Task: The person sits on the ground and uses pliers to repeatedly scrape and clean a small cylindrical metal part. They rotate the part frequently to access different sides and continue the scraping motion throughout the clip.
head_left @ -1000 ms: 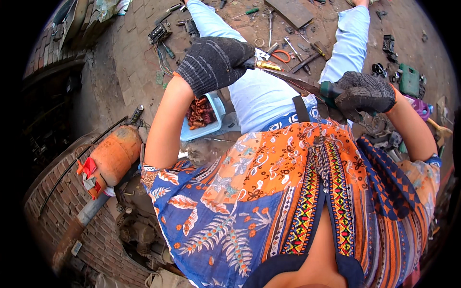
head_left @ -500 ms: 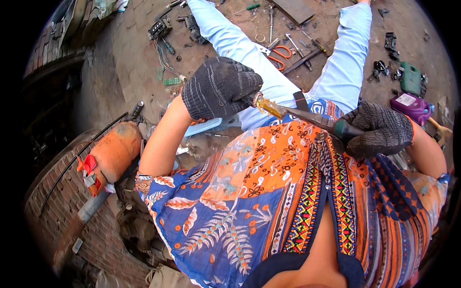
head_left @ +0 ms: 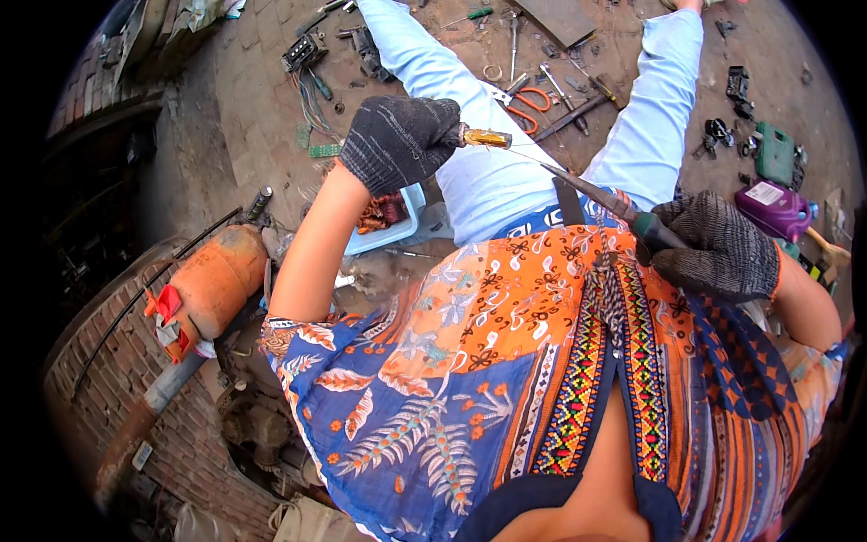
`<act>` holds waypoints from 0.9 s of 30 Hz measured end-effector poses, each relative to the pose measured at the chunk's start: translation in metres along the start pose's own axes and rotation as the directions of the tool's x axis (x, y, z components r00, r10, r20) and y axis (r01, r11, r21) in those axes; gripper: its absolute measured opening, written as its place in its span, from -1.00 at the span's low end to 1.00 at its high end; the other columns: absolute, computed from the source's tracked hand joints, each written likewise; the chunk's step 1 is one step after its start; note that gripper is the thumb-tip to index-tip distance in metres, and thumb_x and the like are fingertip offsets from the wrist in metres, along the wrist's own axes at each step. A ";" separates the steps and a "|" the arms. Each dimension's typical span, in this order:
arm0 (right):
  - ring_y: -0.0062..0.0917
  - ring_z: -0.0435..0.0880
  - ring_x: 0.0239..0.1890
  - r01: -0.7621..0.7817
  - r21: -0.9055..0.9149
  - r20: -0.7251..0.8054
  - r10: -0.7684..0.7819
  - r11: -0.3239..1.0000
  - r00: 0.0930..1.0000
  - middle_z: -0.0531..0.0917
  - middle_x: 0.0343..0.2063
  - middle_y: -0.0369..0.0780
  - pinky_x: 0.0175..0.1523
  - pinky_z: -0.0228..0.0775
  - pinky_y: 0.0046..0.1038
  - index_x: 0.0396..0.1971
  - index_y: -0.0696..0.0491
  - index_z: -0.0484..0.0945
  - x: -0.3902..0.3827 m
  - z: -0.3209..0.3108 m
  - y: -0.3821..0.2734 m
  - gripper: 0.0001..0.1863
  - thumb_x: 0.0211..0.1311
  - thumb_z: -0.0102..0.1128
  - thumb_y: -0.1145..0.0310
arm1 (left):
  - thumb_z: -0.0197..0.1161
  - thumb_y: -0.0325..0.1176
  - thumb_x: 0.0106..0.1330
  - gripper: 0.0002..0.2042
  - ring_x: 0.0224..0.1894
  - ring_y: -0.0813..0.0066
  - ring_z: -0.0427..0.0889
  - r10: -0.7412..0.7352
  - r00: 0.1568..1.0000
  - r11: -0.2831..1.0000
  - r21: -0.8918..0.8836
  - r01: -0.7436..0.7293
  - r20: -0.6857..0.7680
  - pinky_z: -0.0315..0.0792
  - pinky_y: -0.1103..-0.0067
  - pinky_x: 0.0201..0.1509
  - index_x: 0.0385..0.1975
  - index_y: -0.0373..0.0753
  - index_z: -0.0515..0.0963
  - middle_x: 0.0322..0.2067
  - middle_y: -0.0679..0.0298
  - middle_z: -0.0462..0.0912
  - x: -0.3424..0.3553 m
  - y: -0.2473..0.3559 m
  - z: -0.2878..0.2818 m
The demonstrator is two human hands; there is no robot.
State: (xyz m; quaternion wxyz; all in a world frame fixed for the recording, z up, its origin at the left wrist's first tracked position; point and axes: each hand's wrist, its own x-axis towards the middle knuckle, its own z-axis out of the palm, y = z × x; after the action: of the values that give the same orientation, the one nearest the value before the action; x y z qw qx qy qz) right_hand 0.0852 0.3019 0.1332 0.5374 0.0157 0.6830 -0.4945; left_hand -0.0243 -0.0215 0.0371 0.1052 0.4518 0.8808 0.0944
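Observation:
My left hand [head_left: 402,142], in a dark grey knit glove, is closed round one end of a small amber, copper-coloured coil-like piece [head_left: 488,137]. Its other end sticks out to the right. My right hand [head_left: 718,246], gloved the same way, grips a hand tool with a dark green and black handle [head_left: 657,232]. The tool's long, tapering metal end [head_left: 591,191] points up and left over my lap. A thin wire seems to run from the amber piece to the tool's tip. Tool and piece are apart.
A light blue tray [head_left: 417,200] with reddish-brown wire lies below my left hand. Between my legs are orange-handled scissors [head_left: 533,99], a hammer [head_left: 578,113] and screwdrivers. On the right stand a purple container [head_left: 775,204] and a green case [head_left: 774,152]. An orange cylinder [head_left: 217,278] is at left.
My left hand has moved up and left with the amber piece, away from the tool, which it had been touching or overlapping. The tray shows more now. My right hand has barely moved.

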 end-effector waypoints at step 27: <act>-0.39 0.53 -0.64 0.342 -0.290 -0.064 -0.374 0.894 0.925 0.53 -0.62 -0.07 -0.50 0.35 -0.43 -0.60 0.30 0.52 -0.016 0.002 -0.005 -0.77 0.05 0.21 0.40 | 0.25 -0.27 -0.09 -0.85 -0.54 0.29 0.56 0.141 0.925 0.929 0.370 0.000 -0.354 0.42 0.43 -0.49 -0.51 -0.11 0.51 -0.60 0.26 0.52 -0.033 -0.099 0.030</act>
State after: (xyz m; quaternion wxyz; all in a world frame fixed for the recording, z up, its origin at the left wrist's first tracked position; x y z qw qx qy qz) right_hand 0.0906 0.3061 0.1486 0.3925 -0.1557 0.7664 -0.4840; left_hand -0.0742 -0.1033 -0.0148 -0.1535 0.4688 0.8697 0.0183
